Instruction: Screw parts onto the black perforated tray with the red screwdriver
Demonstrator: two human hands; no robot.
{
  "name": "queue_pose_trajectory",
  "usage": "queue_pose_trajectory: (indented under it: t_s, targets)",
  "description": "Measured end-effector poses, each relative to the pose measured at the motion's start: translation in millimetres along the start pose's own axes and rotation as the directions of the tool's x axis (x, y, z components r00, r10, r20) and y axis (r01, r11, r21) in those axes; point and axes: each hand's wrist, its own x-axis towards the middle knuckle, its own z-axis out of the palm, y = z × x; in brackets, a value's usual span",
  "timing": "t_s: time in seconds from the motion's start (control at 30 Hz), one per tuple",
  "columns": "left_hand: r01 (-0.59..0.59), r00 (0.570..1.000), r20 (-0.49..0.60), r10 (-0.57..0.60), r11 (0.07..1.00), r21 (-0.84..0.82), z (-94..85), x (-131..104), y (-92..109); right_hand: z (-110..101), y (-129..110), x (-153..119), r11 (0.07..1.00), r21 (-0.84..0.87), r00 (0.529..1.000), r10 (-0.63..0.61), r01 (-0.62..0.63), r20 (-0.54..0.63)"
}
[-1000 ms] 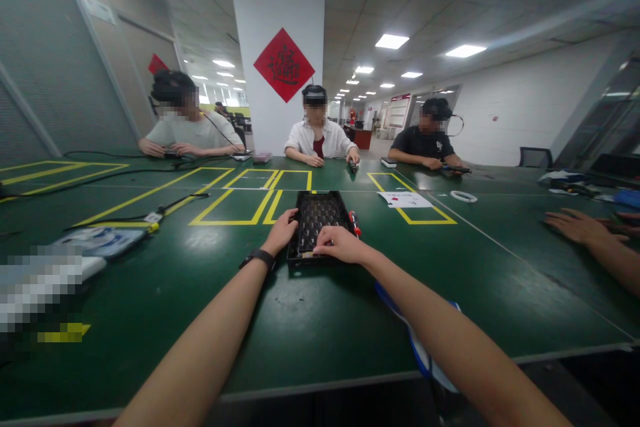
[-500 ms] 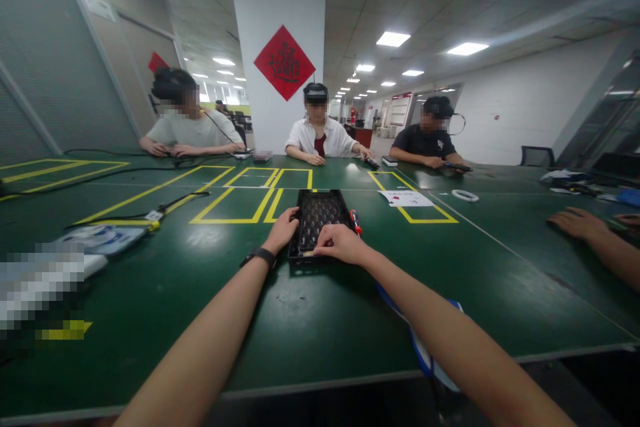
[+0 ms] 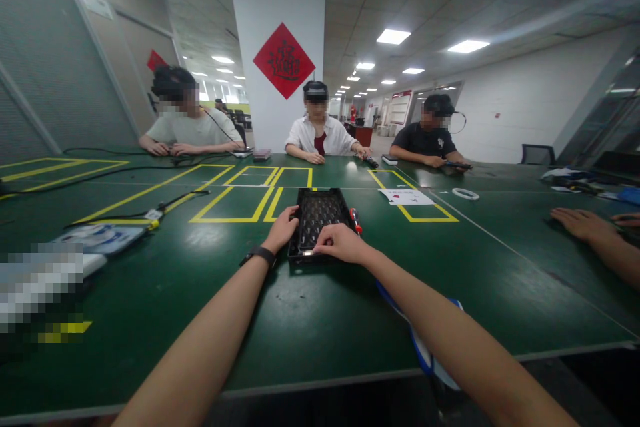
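Note:
A black tray [image 3: 321, 212] with rows of small dark compartments lies on the green table in front of me. My left hand [image 3: 283, 229] grips its left edge, the wrist wearing a black band. Over the tray's near right part, my right hand [image 3: 340, 243] is closed in a pinch at a small pale piece [image 3: 307, 253] by the near edge. Against the tray's right side lies a red and black tool [image 3: 356, 221], partly hidden by the tray and my right hand.
Three people sit across the green table [image 3: 280, 340]. Another person's hand [image 3: 575, 221] rests at the right. A paper sheet [image 3: 407, 197] and a white ring [image 3: 465, 194] lie right of the tray. A blue-and-white object [image 3: 423, 350] lies under my right forearm; a cable [image 3: 175, 202] is at left.
The small pale piece at the tray's near edge shows a little more plainly and brighter beside my right fingertips. Both my hands stay in nearly the same place.

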Motion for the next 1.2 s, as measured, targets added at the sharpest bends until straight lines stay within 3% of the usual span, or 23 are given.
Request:
queue_pose_trajectory:
  t_s: [0.6, 0.97, 1.2]
  targets:
    - [-0.015, 1.0, -0.009, 0.015, 1.0, -0.001, 1.2, 1.0, -1.6, -0.7, -2.2, 0.0, 0.995, 0.088, 0.999, 0.043, -0.045, 0.025]
    - [-0.031, 1.0, 0.0, 0.031, 0.999, 0.012, 0.3, 0.1, -2.0, -6.2, -1.1, 0.6, 0.98, 0.192, 0.993, 0.031, -0.052, 0.111]
    - [-0.031, 1.0, 0.001, 0.031, 0.999, 0.02, 1.6, 1.7, -3.0, -5.3, 0.5, 0.6, 0.988, 0.155, 0.996, 0.014, -0.027, 0.086]
